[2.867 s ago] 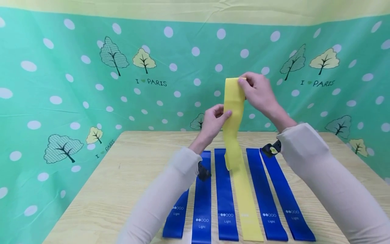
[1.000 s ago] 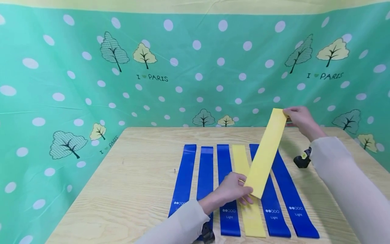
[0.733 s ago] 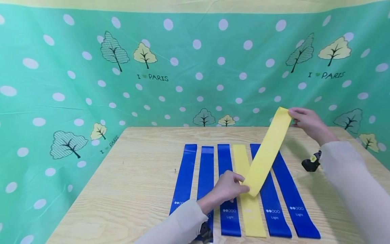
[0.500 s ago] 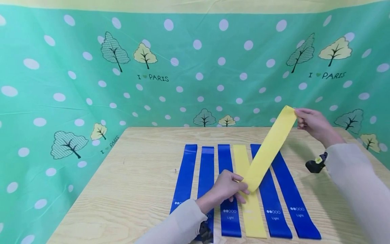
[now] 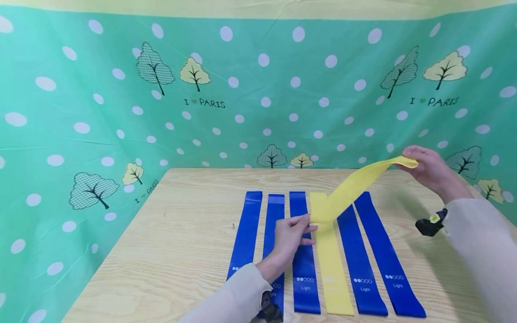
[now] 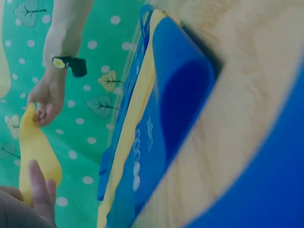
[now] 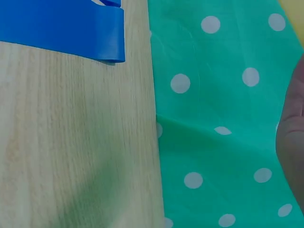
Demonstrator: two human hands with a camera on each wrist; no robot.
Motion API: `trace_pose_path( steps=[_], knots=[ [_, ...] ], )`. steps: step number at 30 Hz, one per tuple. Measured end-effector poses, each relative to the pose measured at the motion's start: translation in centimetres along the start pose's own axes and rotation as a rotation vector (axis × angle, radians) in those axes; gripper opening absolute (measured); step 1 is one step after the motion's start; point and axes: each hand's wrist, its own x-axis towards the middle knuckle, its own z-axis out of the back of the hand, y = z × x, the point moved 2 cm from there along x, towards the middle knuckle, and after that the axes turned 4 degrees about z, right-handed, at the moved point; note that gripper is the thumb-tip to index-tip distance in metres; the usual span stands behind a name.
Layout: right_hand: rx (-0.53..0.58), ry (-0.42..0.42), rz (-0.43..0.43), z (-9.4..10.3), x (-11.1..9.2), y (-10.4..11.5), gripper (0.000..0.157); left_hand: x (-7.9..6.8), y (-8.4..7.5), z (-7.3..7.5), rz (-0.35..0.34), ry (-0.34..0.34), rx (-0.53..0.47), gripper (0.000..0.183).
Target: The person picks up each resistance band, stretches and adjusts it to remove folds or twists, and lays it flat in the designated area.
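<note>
A yellow resistance band (image 5: 355, 184) is held up at a slant between both hands. My left hand (image 5: 290, 235) pinches its lower left end, with some fingers extended, over a second yellow band (image 5: 337, 278) on the table. My right hand (image 5: 430, 168) grips the upper right end, which is bunched and twisted. In the left wrist view, the right hand (image 6: 47, 97) pinches the far end of the yellow band (image 6: 38, 147). Only an edge of the right hand (image 7: 292, 128) shows in the right wrist view, so its fingertips are hidden there.
Three blue bands (image 5: 305, 269) marked "Light" lie left of the flat yellow one, and two more blue bands (image 5: 365, 273) lie right of it. All run lengthwise on the wooden table (image 5: 181, 233). A green dotted cloth (image 5: 226, 148) hangs behind the table.
The yellow band was first held upright over the middle, then lowered to a slant. Lately my right hand shifts right and slightly down, my left hand up and left; the band's right end twists.
</note>
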Motion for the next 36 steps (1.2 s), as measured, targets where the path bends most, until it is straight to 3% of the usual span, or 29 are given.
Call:
trace_pose_path(
  steps=[12, 22, 26, 29, 36],
  knots=[
    [-0.158, 0.126, -0.053, 0.9, -1.4, -0.7, 0.037, 1.1, -0.1, 1.4, -0.083, -0.143, -0.244, 0.031],
    [-0.327, 0.077, -0.109, 1.7, -3.1, -1.8, 0.036, 1.3, -0.7, 1.8, -0.108, -0.231, -0.301, 0.030],
    [-0.363, 0.061, -0.131, 2.2, -3.7, -2.0, 0.035, 1.1, -0.5, 1.5, -0.074, -0.212, -0.277, 0.043],
    [-0.420, 0.045, -0.141, 2.9, -4.3, -2.1, 0.035, 0.8, -0.2, 1.0, -0.008, -0.172, -0.207, 0.055],
    [-0.799, -0.004, -0.226, 4.8, -4.9, -1.8, 0.026, -0.6, 0.4, -1.2, 0.140, -0.008, 0.029, 0.055]
  ],
)
